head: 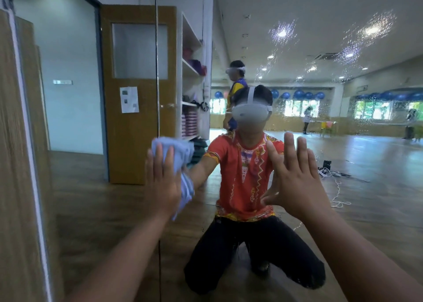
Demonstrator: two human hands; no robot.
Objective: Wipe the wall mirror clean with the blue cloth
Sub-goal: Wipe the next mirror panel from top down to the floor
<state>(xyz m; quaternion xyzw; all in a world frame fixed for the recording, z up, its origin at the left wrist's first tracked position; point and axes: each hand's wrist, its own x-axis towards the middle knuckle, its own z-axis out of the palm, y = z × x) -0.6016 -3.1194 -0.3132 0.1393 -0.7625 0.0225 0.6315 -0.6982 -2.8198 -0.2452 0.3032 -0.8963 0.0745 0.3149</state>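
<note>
cloth (182,151): bunched on the mirror (370,146) at left, pressed under the flat, straight-fingered left hand (162,182); droplets (375,31) lie up and right of it, nearer the right hand (295,178), spread and empty.

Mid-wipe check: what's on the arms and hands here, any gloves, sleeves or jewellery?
No gloves: the left hand and right hand are bare, with no rings, watch or bands showing. The forearms are uncovered down to the frame edge. The mirror reflects a short-sleeved red shirt with yellow and white patterning, its sleeve ending above the elbow.
</note>
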